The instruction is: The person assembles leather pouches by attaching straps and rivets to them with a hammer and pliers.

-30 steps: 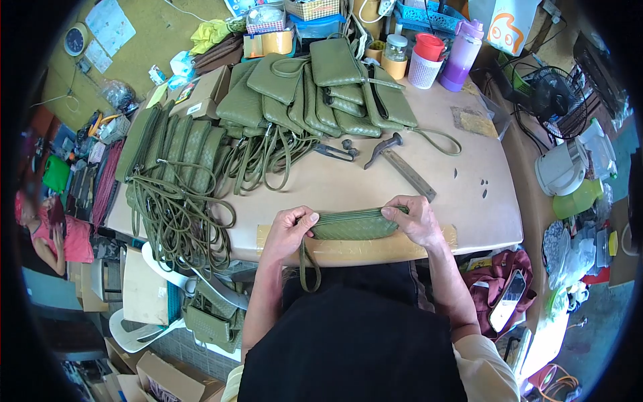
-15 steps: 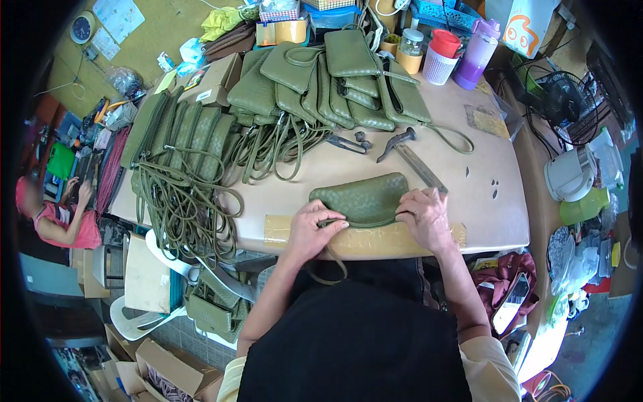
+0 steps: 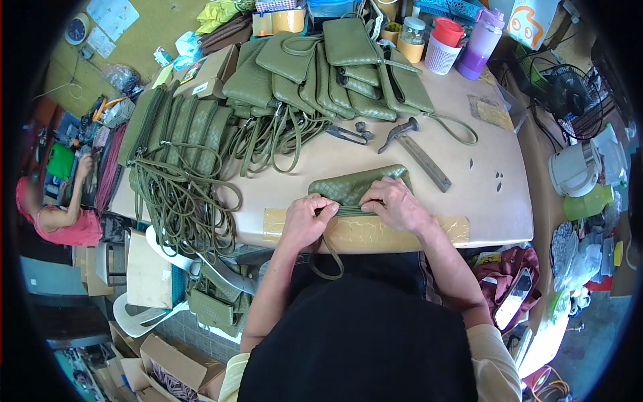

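A green woven-pattern pouch (image 3: pixel 348 187) lies near the table's front edge, its zipper side toward me. My left hand (image 3: pixel 309 218) pinches the pouch's near left corner, and a green strap (image 3: pixel 333 265) hangs below it over the edge. With bent fingers my right hand (image 3: pixel 392 204) grips the near edge around the middle of the pouch. Beyond the pouch lie a hammer (image 3: pixel 397 132), a flat metal bar (image 3: pixel 424 163) and a dark clip-like tool (image 3: pixel 348 135).
Green pouches (image 3: pixel 348 60) are piled at the back of the table (image 3: pixel 495 208), more with looped straps (image 3: pixel 181 208) at left. A purple bottle (image 3: pixel 480 44) and red-lidded cup (image 3: pixel 443 55) stand at back right. Another person (image 3: pixel 67 218) sits far left.
My right hand has moved left along the near edge, from the pouch's right corner to its middle. The other person's raised hand has moved up.
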Demonstrator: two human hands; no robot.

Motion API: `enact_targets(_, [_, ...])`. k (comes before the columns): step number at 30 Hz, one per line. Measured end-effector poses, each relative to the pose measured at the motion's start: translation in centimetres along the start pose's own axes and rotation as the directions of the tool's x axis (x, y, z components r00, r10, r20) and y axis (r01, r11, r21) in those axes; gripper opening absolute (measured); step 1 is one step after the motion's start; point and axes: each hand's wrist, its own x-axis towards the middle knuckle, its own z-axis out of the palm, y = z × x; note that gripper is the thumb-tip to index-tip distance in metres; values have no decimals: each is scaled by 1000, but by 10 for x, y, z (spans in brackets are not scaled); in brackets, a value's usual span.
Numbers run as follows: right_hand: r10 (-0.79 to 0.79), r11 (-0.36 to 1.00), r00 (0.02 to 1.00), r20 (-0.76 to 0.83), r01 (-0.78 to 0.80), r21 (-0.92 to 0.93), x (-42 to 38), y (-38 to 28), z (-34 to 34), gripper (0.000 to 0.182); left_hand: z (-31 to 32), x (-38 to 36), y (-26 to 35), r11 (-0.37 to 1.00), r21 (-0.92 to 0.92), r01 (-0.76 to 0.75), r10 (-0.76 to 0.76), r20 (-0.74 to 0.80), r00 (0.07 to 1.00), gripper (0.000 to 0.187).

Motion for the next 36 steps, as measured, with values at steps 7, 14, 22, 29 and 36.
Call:
enact_targets(7, [-122, 992, 993, 4, 122, -33, -12, 6, -25, 11, -5, 2, 0, 998, -57, 29, -25, 63, 998, 20])
enact_targets(14, [-204, 977, 962, -183, 188, -104, -38, 23, -37, 17, -7, 4, -4, 994, -50, 97, -90, 123, 988, 21])
enact_targets(22, [-168, 984, 977, -135, 158, -78, -39, 32, -41, 12, -26, -24, -1, 979, -149, -141, 152, 66, 986, 25])
enact_targets(29, [-69, 978, 972, -226, 22, -207, 75, 19, -43, 13, -9, -8, -10, 982, -187, 3, -4, -1, 1000, 20])
enact_targets(36, [275, 941, 955, -114, -291, -172, 117, 34, -39, 25, -13, -3, -8, 966, -248, 74, -69, 25, 997, 16])
